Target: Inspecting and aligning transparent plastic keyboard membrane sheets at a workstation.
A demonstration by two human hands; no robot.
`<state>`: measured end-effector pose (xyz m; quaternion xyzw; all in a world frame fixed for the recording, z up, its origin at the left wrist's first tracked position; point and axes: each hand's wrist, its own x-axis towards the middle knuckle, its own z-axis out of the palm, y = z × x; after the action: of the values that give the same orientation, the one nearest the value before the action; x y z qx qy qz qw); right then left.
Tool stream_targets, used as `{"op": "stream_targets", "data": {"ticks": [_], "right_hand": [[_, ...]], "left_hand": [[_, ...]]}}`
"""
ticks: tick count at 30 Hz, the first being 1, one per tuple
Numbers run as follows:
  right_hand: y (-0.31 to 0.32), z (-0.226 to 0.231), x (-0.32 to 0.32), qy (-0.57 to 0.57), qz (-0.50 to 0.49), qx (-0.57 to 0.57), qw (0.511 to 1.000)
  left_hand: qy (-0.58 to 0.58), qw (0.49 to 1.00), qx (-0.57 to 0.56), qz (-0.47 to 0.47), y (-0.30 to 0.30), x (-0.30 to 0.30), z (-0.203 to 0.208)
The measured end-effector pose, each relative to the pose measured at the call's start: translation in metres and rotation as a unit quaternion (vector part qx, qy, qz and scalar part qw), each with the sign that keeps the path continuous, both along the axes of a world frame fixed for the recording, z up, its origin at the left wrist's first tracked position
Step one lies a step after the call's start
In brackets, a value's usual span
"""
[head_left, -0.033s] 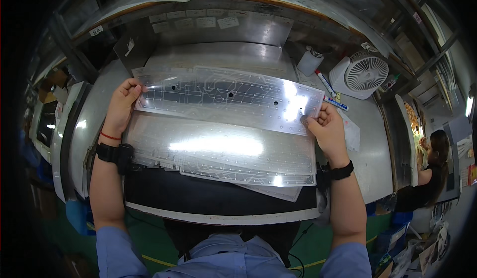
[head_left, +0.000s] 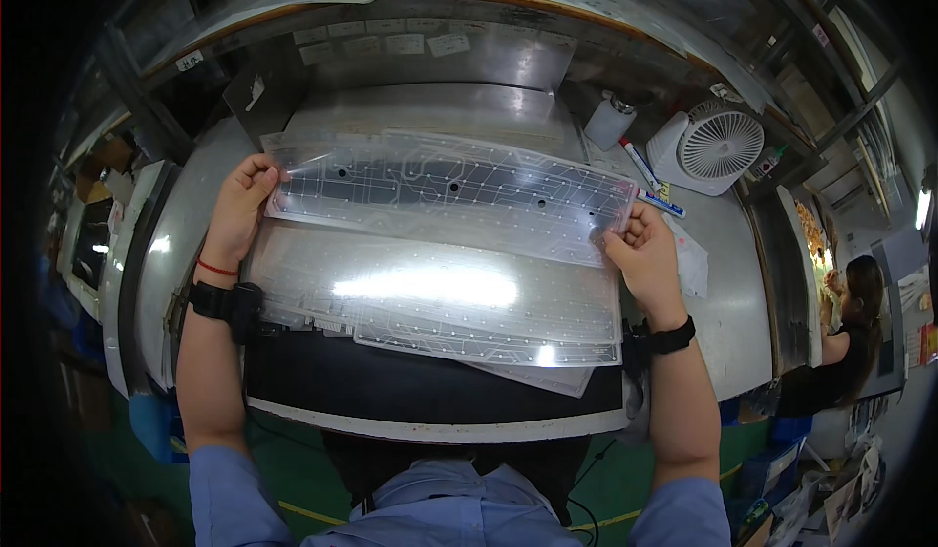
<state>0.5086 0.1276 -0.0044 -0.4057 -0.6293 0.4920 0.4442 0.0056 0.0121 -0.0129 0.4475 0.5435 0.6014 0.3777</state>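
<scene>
Between my hands is a long, clear plastic circuit sheet (head_left: 430, 188) printed with fine traces and dots, with a few dark round spots along it. My left hand (head_left: 246, 200) pinches its left end between thumb and fingers. At the other end my right hand (head_left: 642, 249) grips the lower right corner the same way. The sheet is held up over a stack of similar translucent sheets (head_left: 469, 332), which lies unevenly on the table's black front area (head_left: 322, 376). A strong glare hides part of the stack's top sheet.
Behind and to the right stand a white fan (head_left: 708, 147), a pump bottle (head_left: 611, 120) and markers (head_left: 661, 202). A metal panel with paper labels (head_left: 440, 59) closes off the back. Beyond the table's right side, another person (head_left: 848, 337) sits at work.
The bright glare on the right part of the held sheet has faded, so its tilt has shifted slightly. Both hands keep their grip in nearly the same place.
</scene>
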Motion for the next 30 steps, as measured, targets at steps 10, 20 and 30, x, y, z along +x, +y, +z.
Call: {"op": "stream_targets", "data": {"ticks": [10, 20, 30], "right_hand": [[-0.001, 0.002, 0.002, 0.015, 0.005, -0.023, 1.0], [-0.001, 0.001, 0.004, 0.027, 0.012, -0.027, 0.999], [0.004, 0.0, 0.004, 0.059, -0.053, -0.034, 0.996]], "left_hand": [[-0.008, 1.0, -0.005, -0.004, 0.0, -0.001, 0.001], [-0.003, 1.0, -0.011, 0.005, 0.0, -0.003, 0.0], [0.011, 0.999, -0.026, 0.018, 0.001, -0.002, 0.0]]}}
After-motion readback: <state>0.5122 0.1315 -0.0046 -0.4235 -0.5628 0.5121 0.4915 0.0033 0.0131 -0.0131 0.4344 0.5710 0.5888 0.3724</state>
